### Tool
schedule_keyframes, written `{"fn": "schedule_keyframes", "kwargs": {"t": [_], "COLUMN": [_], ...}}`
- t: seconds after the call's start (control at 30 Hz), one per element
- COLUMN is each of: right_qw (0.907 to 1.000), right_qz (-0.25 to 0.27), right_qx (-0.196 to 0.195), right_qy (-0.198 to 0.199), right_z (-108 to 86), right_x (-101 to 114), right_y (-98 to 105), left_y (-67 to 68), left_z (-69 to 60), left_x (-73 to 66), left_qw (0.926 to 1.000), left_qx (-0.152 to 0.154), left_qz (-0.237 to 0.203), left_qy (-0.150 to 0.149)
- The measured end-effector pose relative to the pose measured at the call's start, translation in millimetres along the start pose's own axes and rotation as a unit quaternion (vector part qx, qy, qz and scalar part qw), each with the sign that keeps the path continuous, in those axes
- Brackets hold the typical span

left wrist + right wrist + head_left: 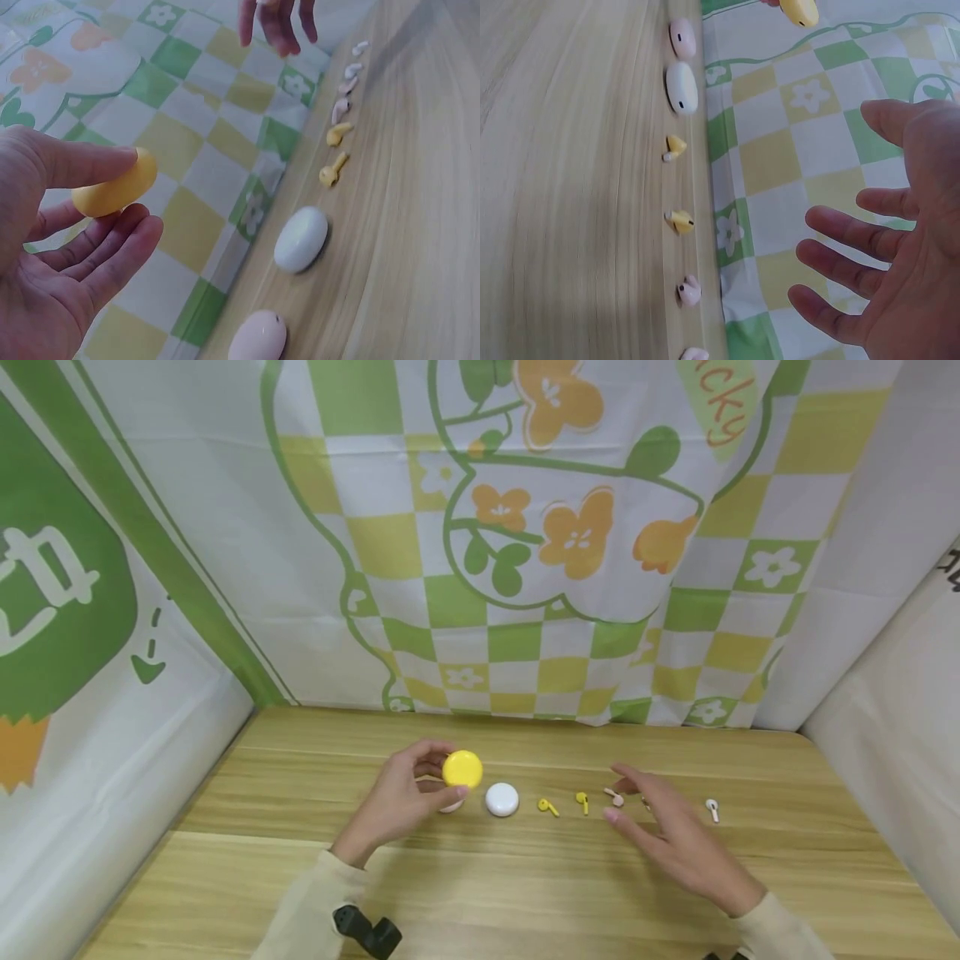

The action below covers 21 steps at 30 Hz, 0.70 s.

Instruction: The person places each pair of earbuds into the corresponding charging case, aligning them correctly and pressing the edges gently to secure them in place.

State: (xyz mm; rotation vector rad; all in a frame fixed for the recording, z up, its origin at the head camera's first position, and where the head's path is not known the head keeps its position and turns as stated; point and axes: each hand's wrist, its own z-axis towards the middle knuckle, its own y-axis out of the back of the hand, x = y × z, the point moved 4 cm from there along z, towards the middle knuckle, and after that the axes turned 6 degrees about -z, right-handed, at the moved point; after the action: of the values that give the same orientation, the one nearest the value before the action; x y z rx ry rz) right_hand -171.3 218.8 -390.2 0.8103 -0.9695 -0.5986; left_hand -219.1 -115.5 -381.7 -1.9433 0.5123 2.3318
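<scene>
My left hand [408,793] pinches a round yellow case [462,769] between thumb and fingers, raised off the table. Beneath it lies a pink case [259,337], mostly covered by the hand in the head view. A white case [502,799] rests just to the right. Two yellow earbuds [548,807] [582,802] lie farther right. Above the pink earbuds [614,797] hovers my right hand [686,839], fingers spread and holding nothing; it partly hides one earbud. A white earbud [712,811] lies beyond it.
The wooden table [525,893] ends at a hanging cloth with green and yellow checks [517,677]. White cloth walls stand at left and right. Dark straps with small devices sit at both sleeves [315,906].
</scene>
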Motion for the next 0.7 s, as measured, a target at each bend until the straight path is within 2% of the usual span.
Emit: {"fn": "schedule_keyframes", "kwargs": {"t": [0.17,0.53,0.7], "right_qw": [0.9996,0.9983,0.9964], "right_qz": [0.029,0.037,0.063], "right_qx": [0.006,-0.018,-0.025], "right_qy": [-0.001,0.042,0.050], "right_z": [3.1,17.8,25.1], "right_x": [5.5,23.5,29.7], "right_y": [-6.0,-17.2,-21.4], "left_y": [-11.5,-40.0,-48.0], "left_z": [2.3,8.8,10.7], "left_x": [-3.9,-9.9,-9.9], "left_qw": [0.9995,0.9958,0.9948], "left_qx": [0.013,0.038,0.039], "left_qz": [-0.016,-0.052,-0.064], "left_qy": [-0.024,-0.065,-0.069]}}
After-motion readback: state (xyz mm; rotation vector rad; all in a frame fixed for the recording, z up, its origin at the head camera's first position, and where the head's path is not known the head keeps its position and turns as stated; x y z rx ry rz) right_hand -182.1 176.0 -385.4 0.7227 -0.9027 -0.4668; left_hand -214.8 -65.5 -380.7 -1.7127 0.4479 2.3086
